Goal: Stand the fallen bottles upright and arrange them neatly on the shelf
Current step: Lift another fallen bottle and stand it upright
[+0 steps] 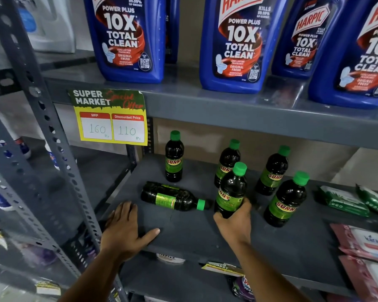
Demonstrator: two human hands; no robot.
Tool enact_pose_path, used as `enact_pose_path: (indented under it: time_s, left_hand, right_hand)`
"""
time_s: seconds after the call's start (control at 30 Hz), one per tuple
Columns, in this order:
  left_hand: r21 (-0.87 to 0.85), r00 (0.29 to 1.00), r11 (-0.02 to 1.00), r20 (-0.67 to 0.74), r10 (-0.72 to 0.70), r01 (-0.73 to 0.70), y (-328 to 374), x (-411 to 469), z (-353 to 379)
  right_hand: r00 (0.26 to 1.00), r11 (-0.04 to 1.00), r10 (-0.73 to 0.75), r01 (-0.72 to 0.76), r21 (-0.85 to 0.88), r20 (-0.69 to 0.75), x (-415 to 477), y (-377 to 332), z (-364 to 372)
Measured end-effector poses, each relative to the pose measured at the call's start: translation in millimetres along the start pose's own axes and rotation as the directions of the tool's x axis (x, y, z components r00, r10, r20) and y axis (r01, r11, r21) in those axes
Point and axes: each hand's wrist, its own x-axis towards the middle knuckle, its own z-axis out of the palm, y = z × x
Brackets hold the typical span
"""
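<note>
On the grey metal shelf (183,234) stood a cluster of dark bottles with green caps and green "SUNNY" labels, and one of them had not been righted: the fallen bottle (172,196) lay on its side toward the left of the shelf, its cap pointing right, close to the foot of the bottle being handled. The person's right hand (235,221) was wrapped round the lower part of the held bottle (231,189), fingers curled and clamped on its base, the bottle upright or very nearly so near the middle of the shelf; whether its base touched the shelf I could not tell, the hand covering it. The left hand (123,227) lay flat on the front left edge of the shelf, palm down, fingers spread apart and gripping nothing, just in front of the fallen bottle without touching it. Four more bottles were upright: the back left bottle (174,156) standing alone behind the fallen one, the back middle bottle (227,162) partly hidden behind the held one, the back right bottle (272,171), and the front right bottle (286,200). Green packets (345,200) and pink packets (362,243) lay at the shelf's right end. On the upper shelf (249,110) stood large blue Harpic bottles (234,44), and a yellow price card (111,118) hung from its front edge at the left.
</note>
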Motion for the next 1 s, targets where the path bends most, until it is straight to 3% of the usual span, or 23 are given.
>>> enact_pose_path:
  time_s: [0.63,0.73,0.83,0.9,1.0]
  left_hand:
    - [0.025,1.0,1.0,0.014,0.011,-0.011,0,0,-2]
    - [0.037,1.0,0.999,0.009,0.003,-0.003,0,2,0]
    - [0.046,1.0,0.999,0.022,0.004,-0.005,-1,2,1]
    - [0.056,0.999,0.998,0.033,0.009,-0.011,-3,4,0]
    - [0.066,0.997,0.997,0.068,0.03,-0.034,-2,8,-4]
  right_hand:
    - [0.998,0.999,-0.04,0.041,0.029,-0.044,0,0,0]
    - [0.988,0.996,-0.069,0.061,-0.064,-0.136,-9,-3,0]
    - [0.911,0.924,-0.364,0.325,-0.203,-0.195,-32,-4,-2]
    - [0.846,0.831,-0.53,0.505,-0.233,-0.056,-47,-1,4]
    - [0.744,0.735,-0.645,0.666,-0.127,0.174,-55,-13,21]
